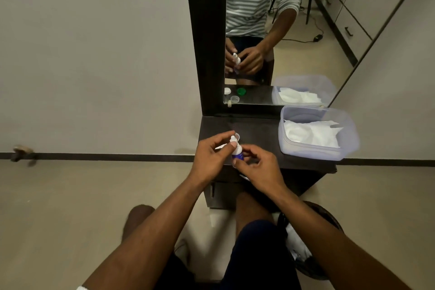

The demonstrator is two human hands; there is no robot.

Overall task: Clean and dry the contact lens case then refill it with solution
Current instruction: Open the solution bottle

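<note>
now | left hand (211, 158) fingers pinching solution bottle (236, 150) cap | right hand (257, 168) gripping its base | hands hiding lens case | tissue tub (315, 150) sitting right, mirror (282, 30) behind

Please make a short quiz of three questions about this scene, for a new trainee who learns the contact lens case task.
1. True or false: both hands are on the solution bottle.
2. Which hand is at the bottle's white cap end?
A. the left hand
B. the right hand
C. neither hand
3. What lies inside the clear plastic box on the dark table?

Key
1. True: the left hand's fingers are at the cap and the right hand is around the lower body.
2. A.
3. White tissues.
</note>
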